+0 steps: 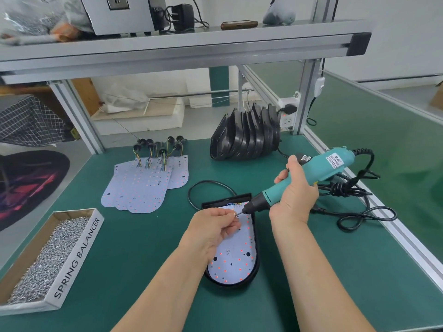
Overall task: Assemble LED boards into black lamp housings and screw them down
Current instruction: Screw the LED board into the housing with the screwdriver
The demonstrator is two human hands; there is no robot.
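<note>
At lower centre, an LED board [236, 259] lies in a black housing [257, 250]. A screw [233, 214] is pinched by the left hand [211, 227] at the tip of a screwdriver [311, 173], which is gripped by the right hand [296, 196]. The screw should be seated squarely on the tip and the driver held upright over the hole.

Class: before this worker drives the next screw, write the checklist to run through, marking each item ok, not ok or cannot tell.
1. LED board lies inside black housing: ok.
2. Right hand grips screwdriver: ok.
3. Left hand pinches screw at bit tip: ok.
4. Screw seated on bit: cannot tell.
5. Screwdriver upright over a hole: not ok, tilted.
6. Box of screws stocked: ok.
</note>
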